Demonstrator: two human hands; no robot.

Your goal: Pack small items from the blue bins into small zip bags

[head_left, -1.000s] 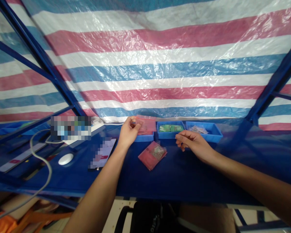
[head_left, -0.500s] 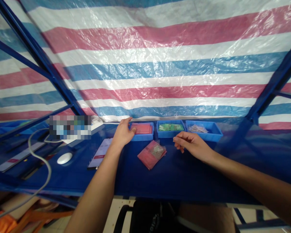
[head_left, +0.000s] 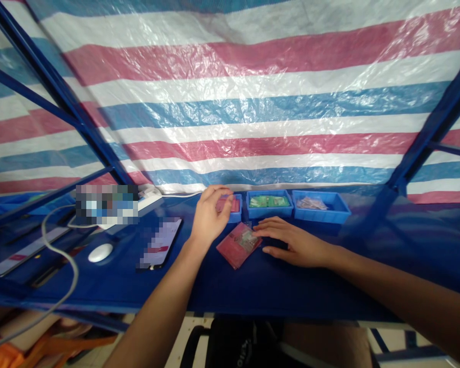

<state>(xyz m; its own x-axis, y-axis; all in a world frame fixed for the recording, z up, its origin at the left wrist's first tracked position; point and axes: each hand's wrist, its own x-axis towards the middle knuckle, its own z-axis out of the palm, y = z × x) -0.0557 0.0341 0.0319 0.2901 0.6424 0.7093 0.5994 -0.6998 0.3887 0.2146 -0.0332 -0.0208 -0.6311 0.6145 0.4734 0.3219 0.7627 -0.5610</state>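
Note:
My left hand (head_left: 212,212) is over the left blue bin (head_left: 235,216), which contains red packets (head_left: 230,204). Its fingers and thumb are apart, arched over the packets, with no packet seen in its grasp. On the table in front of that bin lies a red packet (head_left: 234,249) with a small clear bag (head_left: 248,238) on top. My right hand (head_left: 294,242) is open beside it, palm down, fingertips reaching the right edge of the clear bag. Whether they press on it I cannot tell.
A middle blue bin (head_left: 270,211) has green packets, and a right one (head_left: 342,214) has small clear bags. To the left are a phone (head_left: 164,243), a white mouse (head_left: 100,252) and a grey cable (head_left: 73,271). Blue frame bars (head_left: 410,168) and striped sheeting stand behind.
My left hand has shifted right, further over the red packets in the left bin. My right hand has moved left to the packet on the table, and its curled fingers have opened out.

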